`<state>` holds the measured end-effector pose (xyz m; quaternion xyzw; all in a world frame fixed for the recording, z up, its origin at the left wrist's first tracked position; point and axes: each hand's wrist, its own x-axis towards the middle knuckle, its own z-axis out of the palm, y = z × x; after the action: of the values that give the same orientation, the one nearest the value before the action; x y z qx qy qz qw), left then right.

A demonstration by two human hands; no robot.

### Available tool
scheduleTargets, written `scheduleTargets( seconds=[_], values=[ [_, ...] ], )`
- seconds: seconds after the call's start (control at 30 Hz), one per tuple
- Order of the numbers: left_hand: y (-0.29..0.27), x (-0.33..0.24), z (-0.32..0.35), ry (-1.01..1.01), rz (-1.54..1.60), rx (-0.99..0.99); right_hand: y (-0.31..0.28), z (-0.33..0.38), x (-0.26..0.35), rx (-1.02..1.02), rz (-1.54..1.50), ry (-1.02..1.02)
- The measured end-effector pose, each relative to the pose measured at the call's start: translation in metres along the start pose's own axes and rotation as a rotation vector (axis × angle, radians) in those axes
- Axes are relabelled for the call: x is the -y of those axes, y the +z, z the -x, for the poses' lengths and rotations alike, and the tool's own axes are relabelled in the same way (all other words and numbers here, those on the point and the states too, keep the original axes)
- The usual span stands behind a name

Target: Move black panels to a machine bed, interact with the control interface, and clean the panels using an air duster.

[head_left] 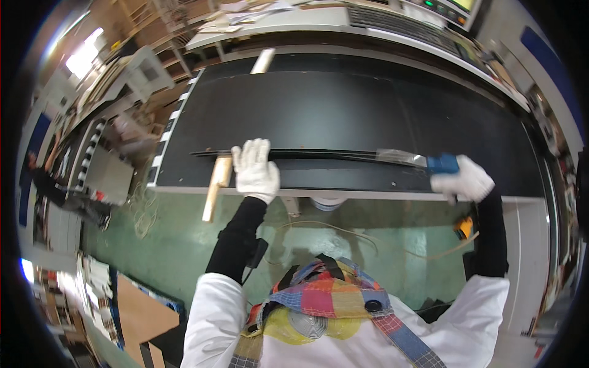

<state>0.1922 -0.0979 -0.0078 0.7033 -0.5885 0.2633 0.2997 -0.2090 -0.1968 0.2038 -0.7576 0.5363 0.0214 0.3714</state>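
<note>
Long thin black strips [325, 153] lie side by side across the black table [319, 104], near its front edge. My left hand [254, 172], in a white glove, rests on them toward their left end, fingers stretched out flat. A pale wooden stick [211, 199] sticks out over the table edge beside that hand. At the right end of the strips, my gloved right hand [466, 179] is closed round a blue tape dispenser [443, 164], slightly blurred. A length of clear tape [400, 157] runs from the dispenser onto the strips.
A white shelf [294, 19] behind the table carries papers [239, 17], a keyboard [405, 34] and a monitor [454, 9]. Another pale stick [264, 61] lies at the table's back. A yellow-orange tool [464, 227] and cable lie below. A person [67, 193] stands far left.
</note>
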Motion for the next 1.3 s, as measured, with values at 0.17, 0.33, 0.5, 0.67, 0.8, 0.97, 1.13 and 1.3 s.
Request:
scheduleTargets(
  seconds=[0.17, 0.33, 0.5, 0.67, 0.8, 0.97, 1.13, 1.3],
  values=[
    [0.010, -0.015, -0.004, 0.019, 0.008, 0.015, -0.026, -0.041, -0.054, -0.495, 0.021, 0.199],
    [-0.003, -0.005, 0.000, 0.015, 0.049, -0.013, -0.012, -0.053, -0.021, -0.377, 0.267, 0.324],
    [-0.005, -0.012, -0.003, -0.031, 0.046, 0.047, 0.040, -0.040, 0.034, -0.064, -0.164, 0.037],
    [-0.014, -0.017, 0.025, -0.039, 0.202, 0.014, 0.091, -0.076, 0.093, -0.072, -0.127, -0.081],
    [-0.043, -0.023, 0.105, 0.060, 0.400, 0.146, 0.156, -0.094, 0.135, 0.062, -0.161, -0.328],
    [-0.063, -0.002, 0.237, -0.448, 0.563, 0.730, 0.237, -0.107, 0.223, 0.234, -0.428, -0.580],
    [-0.077, 0.014, 0.282, -0.757, 0.404, 1.317, 0.276, -0.117, 0.262, 0.028, 0.061, -0.660],
    [-0.081, 0.020, 0.313, -0.812, 0.495, 1.145, 0.320, -0.122, 0.151, 0.102, 0.229, -0.703]
  ],
)
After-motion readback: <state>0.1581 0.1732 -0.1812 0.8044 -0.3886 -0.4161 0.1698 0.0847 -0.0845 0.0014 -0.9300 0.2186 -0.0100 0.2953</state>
